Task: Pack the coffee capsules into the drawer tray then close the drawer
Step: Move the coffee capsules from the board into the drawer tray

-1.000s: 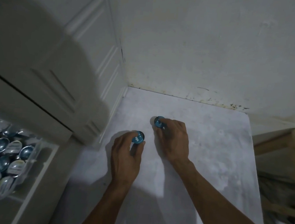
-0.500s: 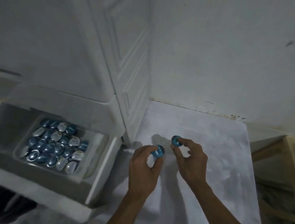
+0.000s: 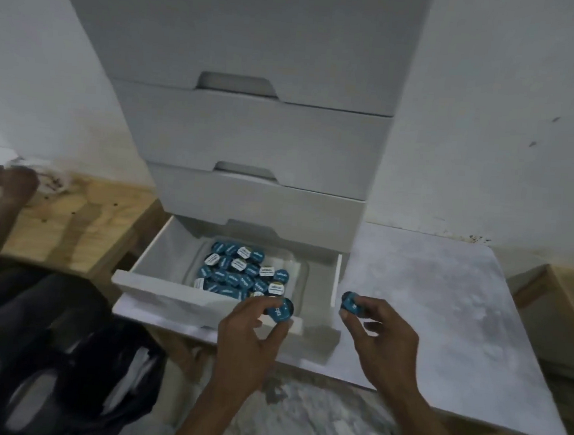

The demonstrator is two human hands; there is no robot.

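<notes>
Two small round blue coffee capsules are in the air, one in each hand. The left hand (image 3: pixel 252 334) pinches its blue capsule (image 3: pixel 282 310) between thumb and fingertips, right over the front lip of the open white drawer (image 3: pixel 159 255). The right hand (image 3: pixel 377 337) pinches the second blue capsule (image 3: pixel 351 302) just to the right of the drawer's side wall, above the pale mottled board (image 3: pixel 444 298).

Just beyond the left hand, inside the drawer, sits a clear plastic tray (image 3: pixel 303 277) heaped with blue and white-topped capsules (image 3: pixel 240 272). The right end of the tray, nearest both hands, shows bare space.

This looks like the packing step, close to its end if these are the last two capsules. The next move calls for carrying each capsule forward over the tray's free end and letting go, then pushing the drawer front inward.

The capsule lids carry white lettering, but it is too blurred to read.

Above the hands rise the closed white drawers (image 3: pixel 261 136) of the cabinet. Far left, another person's hand (image 3: pixel 3 178) hovers over a plywood surface (image 3: pixel 83 215).
</notes>
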